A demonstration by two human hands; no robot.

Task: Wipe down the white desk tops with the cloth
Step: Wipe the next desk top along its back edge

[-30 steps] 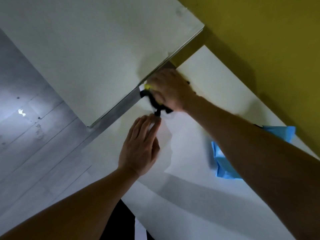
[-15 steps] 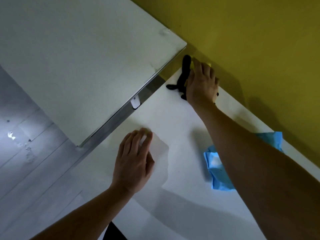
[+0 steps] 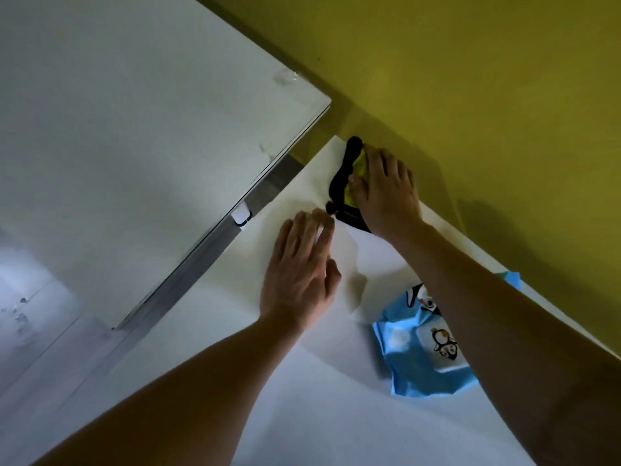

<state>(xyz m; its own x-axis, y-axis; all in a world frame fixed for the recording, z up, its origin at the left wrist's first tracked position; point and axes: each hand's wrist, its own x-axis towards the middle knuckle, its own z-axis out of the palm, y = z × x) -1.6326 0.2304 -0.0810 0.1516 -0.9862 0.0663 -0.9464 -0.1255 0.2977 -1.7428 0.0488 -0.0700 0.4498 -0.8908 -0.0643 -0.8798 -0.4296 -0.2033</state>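
We are pressing left hand (image 3: 299, 274), fingers straight together, on white cloth (image 3: 349, 260); right hand (image 3: 386, 193) is lying spread over black-yellow tool (image 3: 340, 185).

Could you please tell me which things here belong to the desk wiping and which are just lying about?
For the job:
white cloth, under the flat left hand
near desk top
raised desk top

Lying about:
black-and-yellow tool, under the right hand by the wall
blue penguin-print packet, beside the right forearm
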